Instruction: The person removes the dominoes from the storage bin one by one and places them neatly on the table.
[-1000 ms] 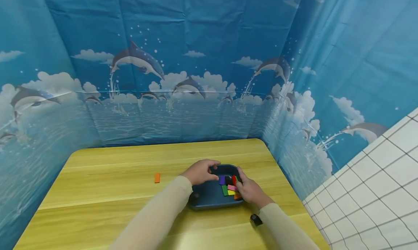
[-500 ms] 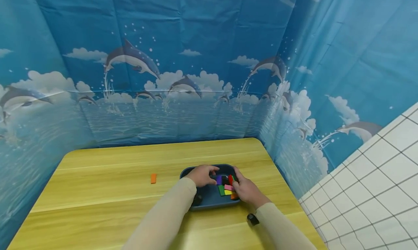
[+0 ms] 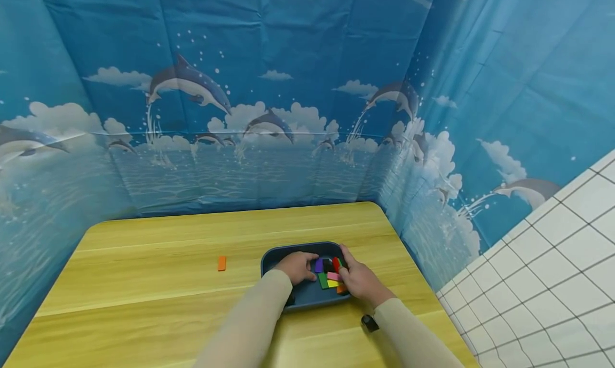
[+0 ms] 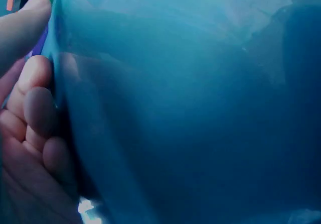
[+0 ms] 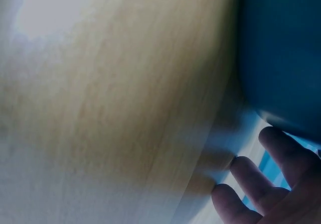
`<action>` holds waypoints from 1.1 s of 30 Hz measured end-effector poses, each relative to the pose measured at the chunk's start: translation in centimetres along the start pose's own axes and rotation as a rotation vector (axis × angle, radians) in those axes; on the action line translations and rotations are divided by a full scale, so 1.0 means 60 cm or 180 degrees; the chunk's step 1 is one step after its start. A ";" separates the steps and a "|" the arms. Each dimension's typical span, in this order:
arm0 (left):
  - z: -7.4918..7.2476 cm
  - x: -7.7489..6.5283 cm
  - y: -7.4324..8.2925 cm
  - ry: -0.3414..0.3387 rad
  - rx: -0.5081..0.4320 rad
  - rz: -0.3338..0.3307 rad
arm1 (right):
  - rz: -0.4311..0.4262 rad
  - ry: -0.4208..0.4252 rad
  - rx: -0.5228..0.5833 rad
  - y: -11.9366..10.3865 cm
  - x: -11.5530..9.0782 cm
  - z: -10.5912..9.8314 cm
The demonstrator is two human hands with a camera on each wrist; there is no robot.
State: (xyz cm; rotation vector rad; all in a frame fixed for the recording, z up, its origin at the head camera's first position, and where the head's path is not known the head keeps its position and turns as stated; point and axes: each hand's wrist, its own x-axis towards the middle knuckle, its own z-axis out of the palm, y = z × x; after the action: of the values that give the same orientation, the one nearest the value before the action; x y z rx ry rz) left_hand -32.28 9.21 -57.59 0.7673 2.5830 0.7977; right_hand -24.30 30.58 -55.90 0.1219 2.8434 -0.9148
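A dark blue tray rests on the table with several flat coloured tiles toward its right side. Among them are a purple tile, a green tile, a pink tile and a red tile. My left hand reaches down inside the tray, thumb and index finger apart, fingertips right at the purple tile. In the left wrist view its other fingers are bent beside the tray's wall. My right hand grips the tray's right side, thumb over the rim and fingers outside, as the right wrist view also shows.
A single orange tile lies on the yellow wooden table, left of the tray. A small black device is at the right wrist. A blue dolphin-print curtain hangs behind the table; white tiled wall stands at the right.
My left hand has moved from the tray's far-left rim down into the tray, toward the purple tile. My right hand keeps its grip. The head view has shifted slightly.
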 end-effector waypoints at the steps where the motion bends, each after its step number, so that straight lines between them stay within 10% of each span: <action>1: 0.002 0.001 0.000 0.0022 0.0020 -0.0001 | -0.0020 0.0001 -0.0004 0.000 0.000 0.000; 33: 0.009 -0.008 0.009 0.0180 0.0206 0.0066 | 0.0001 0.0015 -0.0084 0.002 0.004 0.004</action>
State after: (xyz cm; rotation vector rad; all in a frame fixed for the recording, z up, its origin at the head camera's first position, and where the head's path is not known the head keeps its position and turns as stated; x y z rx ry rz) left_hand -31.45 9.55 -57.65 0.8025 2.6670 0.7558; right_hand -24.51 30.54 -56.19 0.1216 2.8585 -0.8777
